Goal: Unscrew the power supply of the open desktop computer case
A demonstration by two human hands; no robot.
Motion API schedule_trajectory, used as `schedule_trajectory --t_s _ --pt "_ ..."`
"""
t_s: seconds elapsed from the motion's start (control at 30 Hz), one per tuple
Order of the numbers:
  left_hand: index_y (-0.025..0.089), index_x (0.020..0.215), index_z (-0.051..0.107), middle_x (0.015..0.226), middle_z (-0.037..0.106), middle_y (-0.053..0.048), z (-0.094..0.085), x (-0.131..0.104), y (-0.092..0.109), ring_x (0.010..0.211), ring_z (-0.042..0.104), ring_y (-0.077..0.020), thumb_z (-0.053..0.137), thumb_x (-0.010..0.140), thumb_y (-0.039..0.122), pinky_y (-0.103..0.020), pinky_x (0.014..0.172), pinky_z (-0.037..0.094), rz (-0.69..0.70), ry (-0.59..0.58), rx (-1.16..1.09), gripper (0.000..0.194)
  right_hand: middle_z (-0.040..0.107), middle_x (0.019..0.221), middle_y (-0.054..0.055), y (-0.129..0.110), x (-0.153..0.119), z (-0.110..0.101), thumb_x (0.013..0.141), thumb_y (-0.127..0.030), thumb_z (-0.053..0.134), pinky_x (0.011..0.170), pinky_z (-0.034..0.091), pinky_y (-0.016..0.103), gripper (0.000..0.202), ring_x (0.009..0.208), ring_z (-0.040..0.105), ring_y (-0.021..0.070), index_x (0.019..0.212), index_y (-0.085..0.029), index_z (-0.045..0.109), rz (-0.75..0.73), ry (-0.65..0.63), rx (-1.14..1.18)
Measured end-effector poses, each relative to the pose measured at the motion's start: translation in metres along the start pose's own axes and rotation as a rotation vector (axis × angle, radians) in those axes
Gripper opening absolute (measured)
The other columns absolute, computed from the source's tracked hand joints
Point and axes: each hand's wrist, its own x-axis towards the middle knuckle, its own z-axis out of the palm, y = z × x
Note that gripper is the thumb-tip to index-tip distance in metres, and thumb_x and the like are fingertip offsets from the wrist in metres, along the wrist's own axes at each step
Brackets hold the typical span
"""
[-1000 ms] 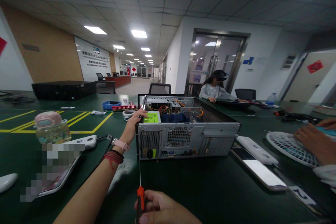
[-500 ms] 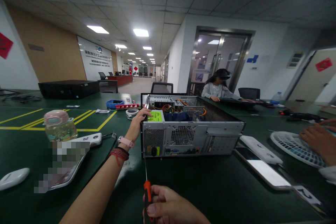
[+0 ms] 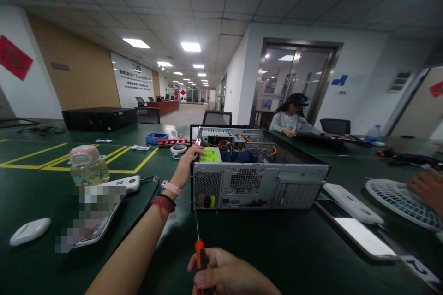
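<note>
Screwdriver with an orange handle is gripped in the closed fingers of the right hand, at the bottom of the view. Its thin shaft points at the lower left corner of the back panel of the computer case; I cannot tell if the tip touches a screw there. The case lies on the green table with its top open, and wires are visible inside. The left hand rests on the top left edge of the case, fingers curled over the rim beside a green label. The step in hand seems to be work on a screw of the back panel. The next move calls for a steady case and a shaft kept straight on the screw.
</note>
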Motion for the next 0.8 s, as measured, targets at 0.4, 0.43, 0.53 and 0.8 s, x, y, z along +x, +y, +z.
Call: schedule_trajectory --t_s 0.4,0.43,0.53,0.8 --pt "0.015 0.085 0.063 0.119 0.063 -0.011 0.002 -0.001 0.001 0.131 0.043 -0.0267 0.035 0.084 0.029 -0.042 0.115 0.024 0.008 0.018 -0.001 0.032 0.063 0.081 0.001 -0.009 0.006 -0.004 0.043 -0.014 0.081 0.071 0.042 0.020 0.058 0.069 0.062 0.0078 0.098 -0.009 0.066 0.107 -0.149 0.011" --pt "0.015 0.085 0.063 0.118 0.063 -0.011 0.003 -0.001 0.002 0.130 0.044 -0.0266 0.035 0.084 0.029 -0.042 0.115 0.024 0.013 0.019 -0.003 0.031 0.063 0.081 0.001 -0.008 0.006 -0.004 0.043 -0.018 0.083 0.071 0.043 0.020 0.057 0.069 0.062 0.0078 0.097 -0.009 0.066 0.094 -0.141 0.011" --pt "0.015 0.084 0.063 0.118 0.063 -0.010 0.003 -0.001 0.005 0.129 0.045 -0.0262 0.035 0.083 0.029 -0.041 0.115 0.024 0.013 0.019 0.001 0.032 0.062 0.075 0.000 -0.006 0.004 -0.003 0.043 -0.028 0.086 0.068 0.043 0.020 0.055 0.063 0.060 0.0067 0.091 -0.009 0.067 0.072 -0.103 0.009" --pt "0.017 0.084 0.064 0.119 0.063 -0.009 0.002 -0.002 0.006 0.132 0.043 -0.0258 0.034 0.083 0.028 -0.043 0.116 0.022 0.007 0.025 0.012 0.032 0.065 0.074 0.003 0.000 0.012 -0.011 0.037 -0.031 0.087 0.062 0.044 0.019 0.058 0.062 0.062 0.0098 0.086 -0.009 0.064 0.115 -0.125 0.024"
